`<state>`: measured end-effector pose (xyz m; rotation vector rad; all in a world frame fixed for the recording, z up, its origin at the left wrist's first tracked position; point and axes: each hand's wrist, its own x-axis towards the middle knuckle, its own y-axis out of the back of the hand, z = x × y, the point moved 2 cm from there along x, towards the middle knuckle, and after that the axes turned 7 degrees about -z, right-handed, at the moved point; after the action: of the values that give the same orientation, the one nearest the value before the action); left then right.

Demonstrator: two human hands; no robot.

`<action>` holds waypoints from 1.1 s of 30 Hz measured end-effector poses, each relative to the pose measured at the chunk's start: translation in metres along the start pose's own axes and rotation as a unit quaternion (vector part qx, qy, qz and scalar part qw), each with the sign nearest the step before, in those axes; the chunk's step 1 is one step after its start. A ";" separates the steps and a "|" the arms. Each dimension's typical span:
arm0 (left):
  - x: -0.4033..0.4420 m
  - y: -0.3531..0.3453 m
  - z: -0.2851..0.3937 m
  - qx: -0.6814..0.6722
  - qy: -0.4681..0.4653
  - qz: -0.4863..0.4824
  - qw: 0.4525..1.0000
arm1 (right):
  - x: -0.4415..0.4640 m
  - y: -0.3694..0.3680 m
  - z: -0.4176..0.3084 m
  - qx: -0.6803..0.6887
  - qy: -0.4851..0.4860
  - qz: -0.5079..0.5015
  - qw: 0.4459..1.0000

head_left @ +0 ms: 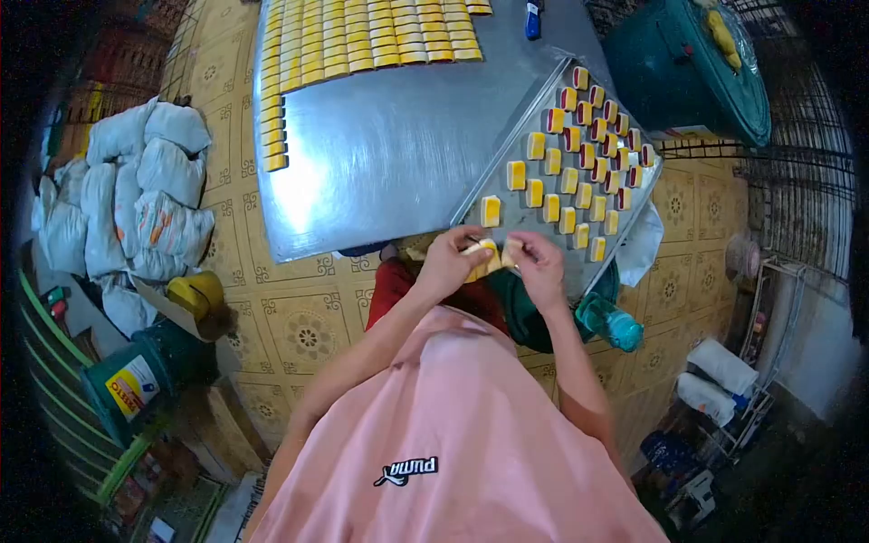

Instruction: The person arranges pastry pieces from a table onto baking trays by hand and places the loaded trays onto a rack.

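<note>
My left hand [447,266] is closed around small yellow-topped pastry pieces [487,261], just off the table's near edge. Close beside it, my right hand [541,270] pinches a small pale pastry piece [510,253]; its far side is hidden by the fingers. Just beyond both hands lies the metal tray [471,210], set at an angle. Several small filled pastries [568,181] stand on it in slanting rows, some showing dark red filling and others yellow tops. The nearest single pastry [491,211] sits at the tray's left corner.
Tight rows of yellow pastries [362,36] cover the far part of the metal table [380,136]. A blue-handled tool [533,20] lies at the back. Green bins [688,72] stand at right, with a green container [608,321] near my right arm. White sacks [149,195] are piled at left.
</note>
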<state>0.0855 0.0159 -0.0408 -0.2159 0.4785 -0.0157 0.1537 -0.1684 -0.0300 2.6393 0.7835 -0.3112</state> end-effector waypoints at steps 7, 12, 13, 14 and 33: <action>-0.005 -0.011 -0.013 -0.073 -0.019 0.088 0.993 | 0.034 -0.008 -0.001 -0.123 0.154 0.081 0.977; 0.004 -0.036 -0.029 -0.026 -0.044 0.018 0.999 | -0.014 0.012 0.010 0.096 -0.008 -0.078 0.992; 0.007 -0.041 -0.032 -0.037 -0.028 0.016 0.999 | -0.015 0.018 0.014 0.092 -0.007 -0.078 0.993; 0.007 -0.042 -0.036 0.036 -0.003 0.067 0.997 | -0.015 0.025 0.019 0.081 -0.009 -0.034 0.996; 0.000 -0.071 -0.022 0.008 -0.032 0.051 0.998 | -0.022 0.058 0.043 -0.078 0.034 0.054 0.995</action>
<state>0.0776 -0.0580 -0.0452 -0.1763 0.4243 0.0864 0.1641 -0.2414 -0.0459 2.5447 0.6540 -0.1275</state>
